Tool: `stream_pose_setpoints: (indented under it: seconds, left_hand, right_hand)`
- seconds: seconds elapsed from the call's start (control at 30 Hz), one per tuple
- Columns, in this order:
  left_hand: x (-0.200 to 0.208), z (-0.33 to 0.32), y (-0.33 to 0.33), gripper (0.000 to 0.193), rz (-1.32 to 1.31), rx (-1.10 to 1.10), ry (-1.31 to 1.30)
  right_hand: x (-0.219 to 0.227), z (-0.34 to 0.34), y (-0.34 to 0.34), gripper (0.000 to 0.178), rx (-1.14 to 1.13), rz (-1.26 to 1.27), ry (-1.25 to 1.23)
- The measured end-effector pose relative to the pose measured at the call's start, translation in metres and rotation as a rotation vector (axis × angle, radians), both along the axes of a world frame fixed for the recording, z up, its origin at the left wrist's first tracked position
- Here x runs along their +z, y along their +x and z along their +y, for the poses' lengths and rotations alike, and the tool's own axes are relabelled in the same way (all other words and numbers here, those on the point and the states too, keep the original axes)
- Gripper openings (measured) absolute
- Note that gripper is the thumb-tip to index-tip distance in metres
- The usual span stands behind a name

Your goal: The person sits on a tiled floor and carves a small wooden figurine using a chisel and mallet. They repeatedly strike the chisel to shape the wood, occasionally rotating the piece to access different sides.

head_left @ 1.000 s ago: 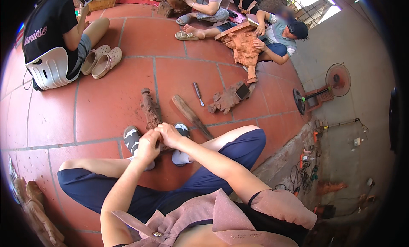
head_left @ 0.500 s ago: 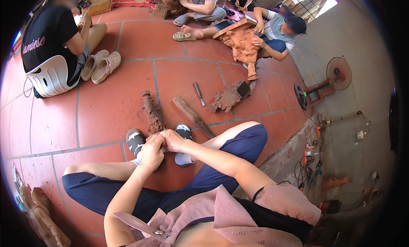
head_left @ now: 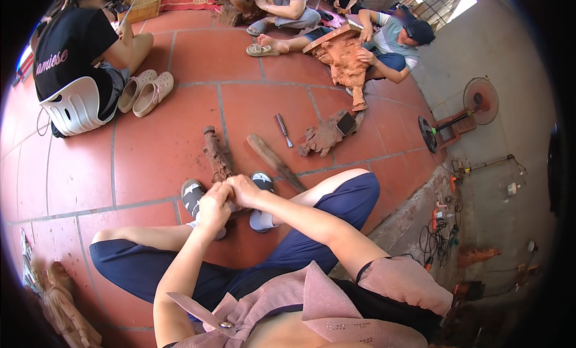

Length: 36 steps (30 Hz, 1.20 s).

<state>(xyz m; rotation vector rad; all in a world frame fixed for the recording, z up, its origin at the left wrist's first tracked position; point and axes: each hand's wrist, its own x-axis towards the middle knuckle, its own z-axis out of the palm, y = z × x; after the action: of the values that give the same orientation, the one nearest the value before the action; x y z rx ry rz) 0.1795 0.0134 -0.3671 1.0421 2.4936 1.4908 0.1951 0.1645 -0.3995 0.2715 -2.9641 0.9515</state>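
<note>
Slightly farther forward than half a second ago, the left hand [head_left: 214,206] curls at the near end of a brown carving [head_left: 217,158] on the tiled floor [head_left: 150,162], meeting the similarly shifted right hand [head_left: 246,192]. Close handwork seems under way; the next move likely calls for steadiness. Both hands hide the carving's near end, so what either grip pinches I cannot tell.

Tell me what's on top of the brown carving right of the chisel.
A dark rectangular object rests on the brown carving near its right end; the surface beneath is covered.

Two starred slippers [head_left: 192,195], one slim carving [head_left: 216,156], one chisel [head_left: 284,129], one fan [head_left: 480,102]
</note>
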Motion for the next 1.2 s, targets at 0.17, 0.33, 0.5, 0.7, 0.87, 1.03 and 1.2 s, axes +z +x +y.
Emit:
stream_pose_setpoints:
  seconds: [0.17,0.33,0.5,0.7,0.87,1.03,1.2]
  left_hand:
    - [-0.009,0.004,0.005,0.019,0.041,0.013,0.01]
    - [0.0,-0.004,0.017,0.018,-0.065,-0.025,-0.02]
    - [-0.005,0.006,0.001,0.016,0.078,0.098,0.038]
    - [0.003,-0.008,0.011,0.019,-0.034,-0.034,-0.023]
    - [-0.006,-0.003,-0.002,0.02,0.025,0.05,0.005]
    - [0.001,-0.01,0.015,0.019,-0.009,-0.036,-0.005]
    - [-0.004,-0.001,0.0,0.016,0.029,0.054,0.026]
  right_hand:
    - [-0.012,0.003,0.0,0.008,0.036,0.085,-0.081]
    - [0.007,-0.002,0.013,0.01,0.075,-0.156,-0.041]
    - [-0.029,0.005,-0.014,0.01,0.058,0.144,-0.112]
    - [-0.009,0.001,0.005,0.008,0.111,-0.058,-0.111]
    - [0.001,0.001,-0.017,0.007,0.09,0.004,-0.052]
    - [0.001,-0.002,0.01,0.006,0.139,-0.068,-0.078]
    - [0.0,0.004,-0.01,0.005,0.056,0.067,-0.067]
